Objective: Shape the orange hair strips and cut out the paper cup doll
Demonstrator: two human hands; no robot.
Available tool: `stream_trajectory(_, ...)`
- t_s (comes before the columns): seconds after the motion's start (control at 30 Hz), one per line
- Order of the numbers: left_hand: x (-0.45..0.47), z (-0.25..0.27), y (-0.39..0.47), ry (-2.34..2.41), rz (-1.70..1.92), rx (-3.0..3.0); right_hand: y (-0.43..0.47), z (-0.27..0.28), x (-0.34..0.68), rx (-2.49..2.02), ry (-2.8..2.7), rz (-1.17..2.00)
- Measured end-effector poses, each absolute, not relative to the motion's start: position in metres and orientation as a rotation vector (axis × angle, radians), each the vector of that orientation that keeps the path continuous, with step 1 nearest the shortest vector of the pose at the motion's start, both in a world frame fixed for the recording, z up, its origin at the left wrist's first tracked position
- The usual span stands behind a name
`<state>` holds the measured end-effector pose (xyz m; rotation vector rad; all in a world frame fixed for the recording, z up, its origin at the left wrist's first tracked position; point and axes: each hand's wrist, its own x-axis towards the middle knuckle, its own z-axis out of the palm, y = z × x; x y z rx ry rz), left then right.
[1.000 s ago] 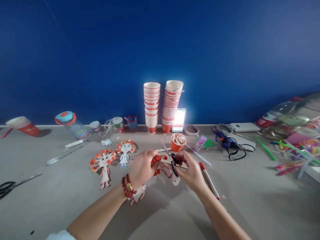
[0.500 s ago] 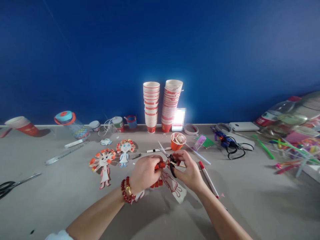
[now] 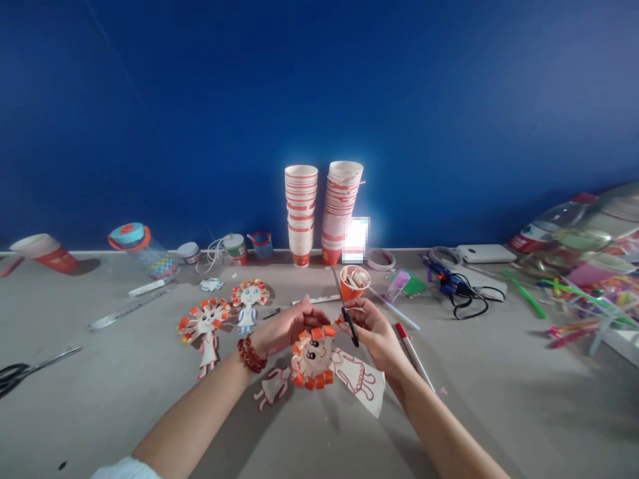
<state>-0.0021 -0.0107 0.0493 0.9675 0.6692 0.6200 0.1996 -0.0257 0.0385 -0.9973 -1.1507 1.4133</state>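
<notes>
My right hand is closed on a pair of black-handled scissors, blades pointing away from me. A small red bit shows at its fingertips; I cannot tell whether it is held. My left hand, wearing a red bead bracelet, is open, fingers loosely bent just behind a paper doll head. That head has a drawn face and a ring of curled orange-and-white strips. A cut-out paper dress figure lies at its left. To its right, a paper piece with a red-outlined dress drawing lies partly under it.
Two finished paper dolls lie left. An orange cup of scraps stands before two tall cup stacks. A red marker lies right. Further right are a blue glue gun and bottles; other scissors lie far left.
My left hand has let go of the orange curled strip and moved back and left, uncovering the doll head. The scissors have turned more upright in my right hand.
</notes>
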Motion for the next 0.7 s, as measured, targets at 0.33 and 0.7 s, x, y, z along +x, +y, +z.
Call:
stream_trajectory(0.33,-0.003,0.024,-0.013,0.549,0.609,0.682,-0.025,0.04,0.201,-0.994,-0.919,1.393)
stream_trajectory(0.7,0.002,0.018,-0.022,0.528,1.041,0.734,-0.03,0.033,0.193,-0.996,-0.904,1.337)
